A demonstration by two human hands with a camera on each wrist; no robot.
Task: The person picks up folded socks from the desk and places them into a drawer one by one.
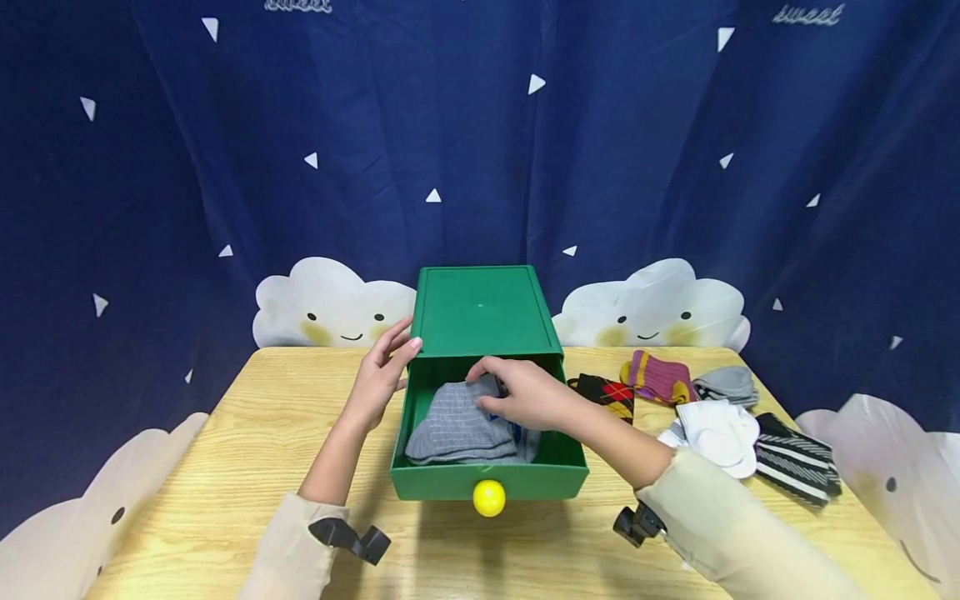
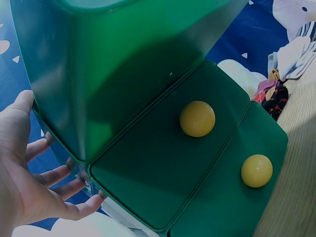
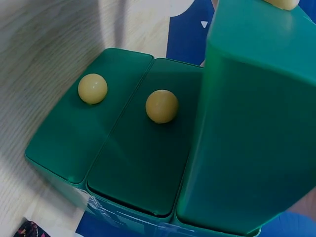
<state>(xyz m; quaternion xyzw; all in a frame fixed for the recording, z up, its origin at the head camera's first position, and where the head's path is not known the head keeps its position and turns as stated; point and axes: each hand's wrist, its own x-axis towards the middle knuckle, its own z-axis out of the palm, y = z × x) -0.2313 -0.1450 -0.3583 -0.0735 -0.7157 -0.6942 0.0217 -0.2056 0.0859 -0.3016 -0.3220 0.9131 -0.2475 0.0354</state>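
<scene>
A green drawer cabinet (image 1: 480, 308) stands on the table with its top drawer (image 1: 435, 483) pulled out. Folded grey socks (image 1: 457, 425) lie inside that drawer, with a dark blue item partly hidden at their right. My right hand (image 1: 528, 396) reaches over the drawer from the right, its thumb and forefinger apart above the grey socks; its other fingers are hidden. At the cabinet's left side, my left hand (image 1: 378, 383) rests its fingertips near the drawer opening. The left wrist view shows those fingers (image 2: 74, 187) spread along the cabinet's edge.
Several folded socks lie right of the cabinet: dark argyle (image 1: 611, 396), purple and mustard (image 1: 660, 379), grey (image 1: 727, 385), white (image 1: 720, 437) and black striped (image 1: 798, 458). Two lower drawers with yellow knobs (image 2: 197, 119) are closed. A blue curtain (image 1: 480, 125) hangs behind the table.
</scene>
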